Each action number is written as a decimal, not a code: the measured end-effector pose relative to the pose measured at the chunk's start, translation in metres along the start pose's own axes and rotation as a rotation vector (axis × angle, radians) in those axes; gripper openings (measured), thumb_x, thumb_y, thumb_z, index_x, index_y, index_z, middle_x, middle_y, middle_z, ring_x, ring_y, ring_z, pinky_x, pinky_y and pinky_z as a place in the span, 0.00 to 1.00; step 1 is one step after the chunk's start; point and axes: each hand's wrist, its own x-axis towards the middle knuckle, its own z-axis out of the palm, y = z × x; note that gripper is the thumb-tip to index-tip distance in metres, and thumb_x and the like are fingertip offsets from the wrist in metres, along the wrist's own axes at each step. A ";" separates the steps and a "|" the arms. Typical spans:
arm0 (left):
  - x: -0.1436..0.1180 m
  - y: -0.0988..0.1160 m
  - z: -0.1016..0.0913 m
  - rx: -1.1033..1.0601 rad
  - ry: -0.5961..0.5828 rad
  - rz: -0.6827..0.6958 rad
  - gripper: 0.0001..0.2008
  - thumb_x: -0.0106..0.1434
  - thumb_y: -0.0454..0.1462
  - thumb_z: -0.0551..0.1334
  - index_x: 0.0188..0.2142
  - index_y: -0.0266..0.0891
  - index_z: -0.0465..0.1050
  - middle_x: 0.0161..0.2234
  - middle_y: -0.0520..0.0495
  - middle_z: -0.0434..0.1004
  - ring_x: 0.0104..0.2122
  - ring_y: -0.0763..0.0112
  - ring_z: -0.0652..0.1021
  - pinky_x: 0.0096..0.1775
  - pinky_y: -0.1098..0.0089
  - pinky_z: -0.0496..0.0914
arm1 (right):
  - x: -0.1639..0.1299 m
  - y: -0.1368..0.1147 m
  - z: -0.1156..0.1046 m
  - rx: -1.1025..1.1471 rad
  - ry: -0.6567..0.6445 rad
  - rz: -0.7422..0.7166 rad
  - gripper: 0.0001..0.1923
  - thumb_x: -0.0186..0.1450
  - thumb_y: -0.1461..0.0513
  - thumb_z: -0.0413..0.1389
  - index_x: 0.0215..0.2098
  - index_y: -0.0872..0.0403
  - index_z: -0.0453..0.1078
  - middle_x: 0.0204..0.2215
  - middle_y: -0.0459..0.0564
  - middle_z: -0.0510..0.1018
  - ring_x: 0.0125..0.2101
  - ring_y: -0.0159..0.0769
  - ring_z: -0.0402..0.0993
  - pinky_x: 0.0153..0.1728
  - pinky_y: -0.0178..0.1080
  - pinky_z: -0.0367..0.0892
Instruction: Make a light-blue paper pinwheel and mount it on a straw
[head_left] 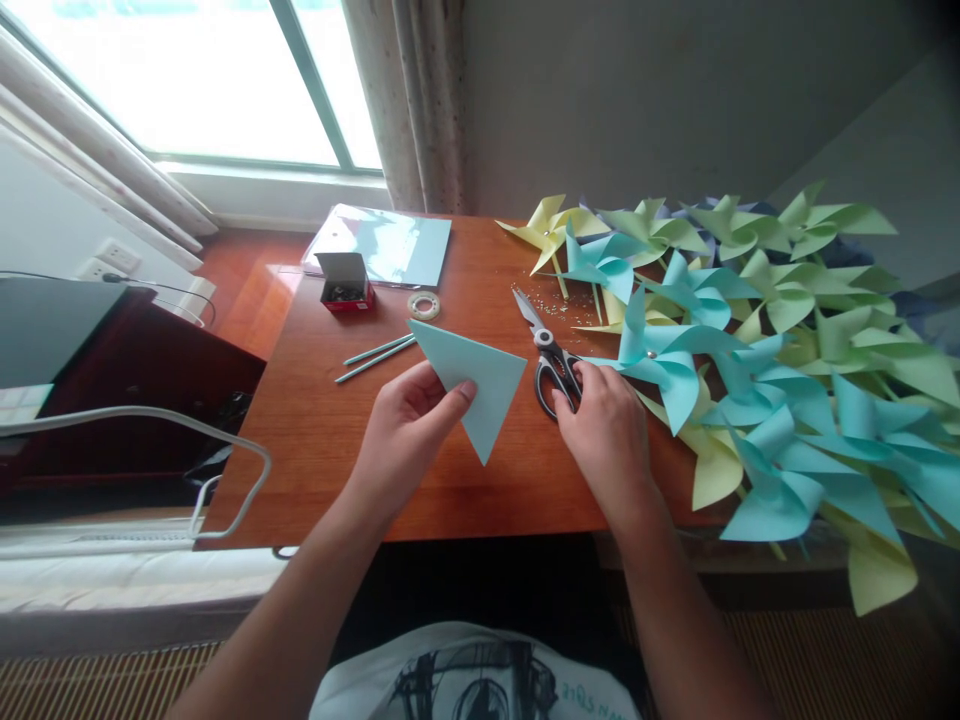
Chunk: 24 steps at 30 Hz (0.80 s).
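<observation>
Reddish-brown wooden desk (420, 480) below a window: blue and green paper pinwheels (757, 340) cover its right edge. Left hand (405, 430) pinches a light, easily creased, folded blue paper triangle (472, 385) at its near edge, mid-desk. Right hand (607, 430) closes on black-handled steel scissors (551, 365); rigid, grip by loops.

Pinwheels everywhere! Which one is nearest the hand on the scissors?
The light blue pinwheel at the pile's left edge, just beside the right hand touching the scissors; the others lie farther right.
</observation>
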 end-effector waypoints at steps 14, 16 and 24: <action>0.044 0.026 0.018 -0.045 -0.045 0.178 0.07 0.59 0.39 0.71 0.34 0.38 0.80 0.31 0.51 0.79 0.30 0.71 0.75 0.34 0.73 0.71 | -0.010 0.008 -0.028 1.607 -0.348 0.210 0.15 0.63 0.51 0.64 0.40 0.52 0.75 0.40 0.51 0.80 0.34 0.37 0.77 0.34 0.39 0.75; 0.054 0.025 0.022 -0.037 -0.063 0.190 0.07 0.58 0.39 0.71 0.33 0.37 0.79 0.28 0.52 0.76 0.27 0.73 0.74 0.30 0.74 0.69 | -0.011 0.009 -0.029 1.639 -0.407 0.179 0.13 0.66 0.50 0.62 0.38 0.52 0.75 0.36 0.50 0.79 0.31 0.36 0.76 0.32 0.38 0.73; 0.074 0.003 0.024 -0.054 -0.090 0.139 0.07 0.57 0.38 0.71 0.33 0.37 0.78 0.27 0.52 0.75 0.26 0.72 0.72 0.28 0.73 0.67 | -0.011 0.011 -0.027 1.324 -0.328 0.299 0.13 0.60 0.56 0.65 0.32 0.51 0.66 0.23 0.44 0.75 0.23 0.32 0.69 0.24 0.34 0.66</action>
